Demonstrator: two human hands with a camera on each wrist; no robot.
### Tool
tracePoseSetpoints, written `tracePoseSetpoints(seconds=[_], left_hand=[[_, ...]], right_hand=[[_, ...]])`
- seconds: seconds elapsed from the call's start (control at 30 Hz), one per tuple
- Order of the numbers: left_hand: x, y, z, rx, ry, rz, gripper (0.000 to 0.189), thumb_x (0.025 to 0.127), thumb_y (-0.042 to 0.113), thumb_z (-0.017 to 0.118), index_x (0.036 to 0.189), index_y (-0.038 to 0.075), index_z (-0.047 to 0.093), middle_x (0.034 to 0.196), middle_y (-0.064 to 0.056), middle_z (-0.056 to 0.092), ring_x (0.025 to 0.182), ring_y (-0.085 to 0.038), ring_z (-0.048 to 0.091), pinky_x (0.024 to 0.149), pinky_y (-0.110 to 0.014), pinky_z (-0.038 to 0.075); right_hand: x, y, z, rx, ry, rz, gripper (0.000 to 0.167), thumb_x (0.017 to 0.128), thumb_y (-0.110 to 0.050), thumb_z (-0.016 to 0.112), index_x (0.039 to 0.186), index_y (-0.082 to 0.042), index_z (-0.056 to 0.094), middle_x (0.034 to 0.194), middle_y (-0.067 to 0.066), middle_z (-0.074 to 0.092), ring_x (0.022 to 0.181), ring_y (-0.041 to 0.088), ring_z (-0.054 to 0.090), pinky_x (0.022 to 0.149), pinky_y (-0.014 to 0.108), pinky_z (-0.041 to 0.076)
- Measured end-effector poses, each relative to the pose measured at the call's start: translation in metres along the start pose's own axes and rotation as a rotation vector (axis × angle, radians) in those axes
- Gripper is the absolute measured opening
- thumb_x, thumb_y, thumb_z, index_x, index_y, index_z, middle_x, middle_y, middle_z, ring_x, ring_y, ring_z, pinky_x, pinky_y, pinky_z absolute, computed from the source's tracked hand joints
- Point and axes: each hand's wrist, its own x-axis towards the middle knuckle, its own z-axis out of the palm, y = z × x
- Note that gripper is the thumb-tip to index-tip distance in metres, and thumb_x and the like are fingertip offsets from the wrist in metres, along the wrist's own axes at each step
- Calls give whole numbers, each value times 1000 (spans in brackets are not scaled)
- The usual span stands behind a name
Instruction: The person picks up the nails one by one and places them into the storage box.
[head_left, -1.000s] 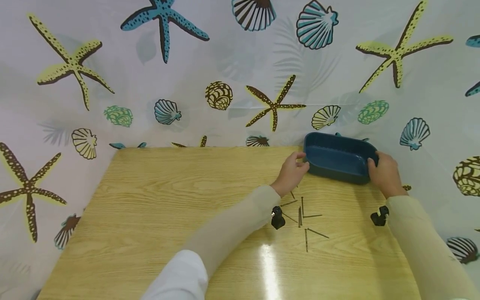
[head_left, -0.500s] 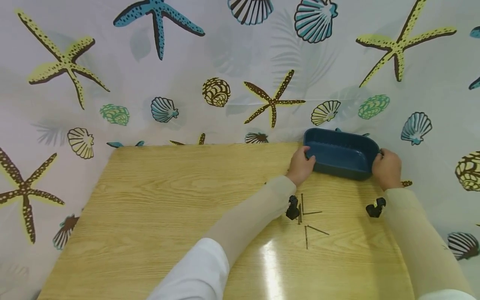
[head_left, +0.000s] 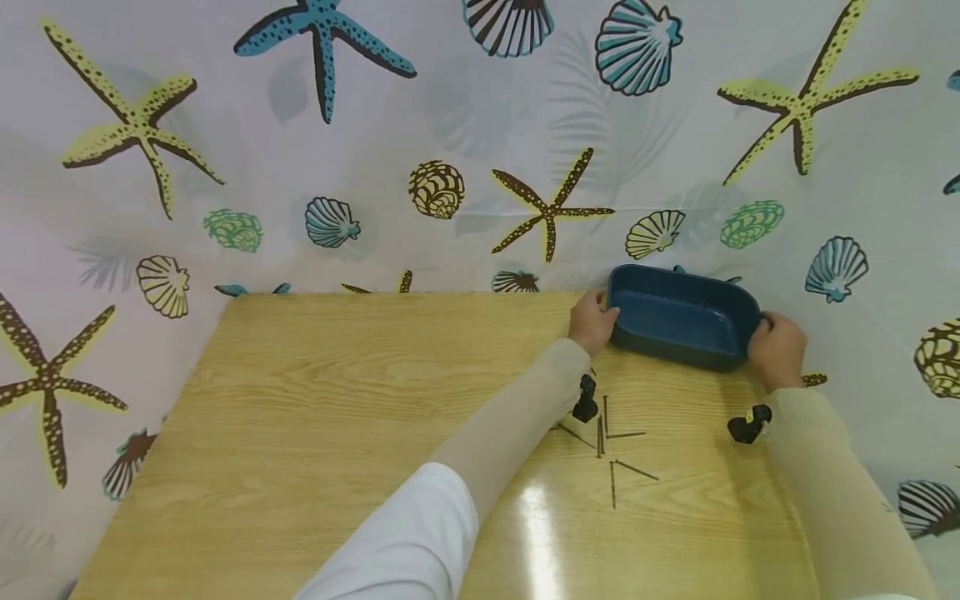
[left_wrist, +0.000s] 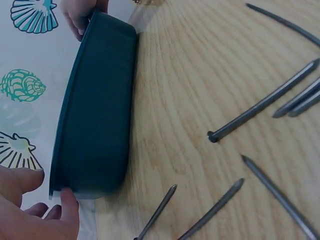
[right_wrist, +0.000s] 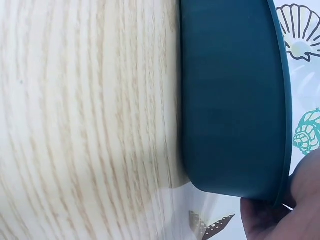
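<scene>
Your right grip (head_left: 777, 352) pinches the rim of the blue bin (head_left: 667, 350), while your left grip (head_left: 592, 323) looks relaxed, touching the opposite end without wrapping round the rim. The bin sits between both grips on the surface (head_left: 360, 383). If you lifted like this, the uneven hold could make the bin swing, or its left end slip. Dragging it back towards you could sweep into the nails (left_wrist: 265, 99), because they lie loose just on your side of your left grip
</scene>
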Motion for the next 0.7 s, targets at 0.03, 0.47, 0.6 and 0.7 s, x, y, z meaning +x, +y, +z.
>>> tracePoseSetpoints(seconds=[0.03,0.47,0.6,0.7], left_hand=[[2,0,1,1,0,-7,43,91,17,60,132,9,50,127,-4,55,106,-15,57,81,-27,48],[10,5,1,66,-43,-66,31,90,11,58,121,8,60,111,-3,62,98,-14,59,73,-25,49],[9,6,-2,57,-48,-61,30,90,11,60,119,6,61,109,-4,62,95,-14,59,73,-25,49],[10,6,-5,43,-56,-57,30,89,10,60,119,5,61,108,-6,62,94,-15,59,73,-26,48]], right_hand=[[0,0,0,9,-4,10,46,99,-14,23,134,12,38,130,33,42,123,47,36,99,54,29],[4,5,6,13,43,-2,43,99,-11,25,131,12,41,128,32,46,121,45,41,98,52,32],[6,4,9,8,64,17,43,99,-11,25,131,11,43,128,31,46,121,44,41,98,51,32],[7,4,11,8,61,21,44,99,-12,25,132,10,43,128,30,47,121,44,42,98,52,32]])
